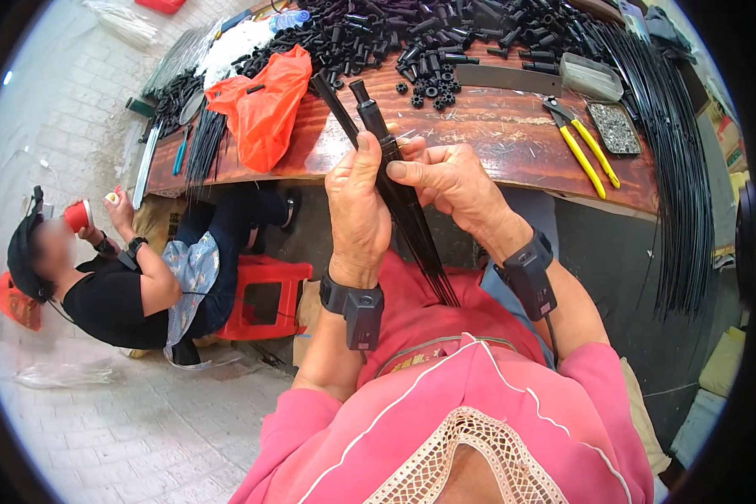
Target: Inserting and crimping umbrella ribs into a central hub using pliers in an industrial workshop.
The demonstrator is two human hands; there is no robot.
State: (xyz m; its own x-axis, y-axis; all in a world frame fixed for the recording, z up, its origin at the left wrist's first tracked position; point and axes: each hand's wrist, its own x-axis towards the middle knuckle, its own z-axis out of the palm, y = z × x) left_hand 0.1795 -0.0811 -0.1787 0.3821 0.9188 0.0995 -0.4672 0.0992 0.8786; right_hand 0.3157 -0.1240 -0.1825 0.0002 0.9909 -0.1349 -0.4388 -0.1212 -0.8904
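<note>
Head view, only one here: seated worker right by me, left hand (357, 197) wrapped round a black bundle (413, 231) of thin rods, thumb laid up along it; right hand (462, 181) pinching the same bundle just beside, thumb against index finger near a collar, other fingers curled. Bundle sits between the two hands, in front of the bench (512, 118) edge, tilted, loose rod tips down over the lap, thick end up toward the bench. Left grip probably keeps the rods from fanning out, freeing the right fingertips for fine work at the collar; exact contact there is partly hidden by the fingers. Bench: black handle-like pieces (378, 42) heaped along the far side, likely to leave the near edge usable. Yellow-handled pliers (580, 158) lie to the right, handles toward the worker, so presumably easy to grab; small metal bits (613, 126) share a tray beside them, likely so they don't scatter. Long black rods (685, 202) hang over the right end, seemingly too long to lie flat. Orange plastic bag (265, 109) lies crumpled left, contents unclear. Co-worker (126, 307) at far left, red cup (77, 216) in one hand, near a red stool (269, 323).
</note>
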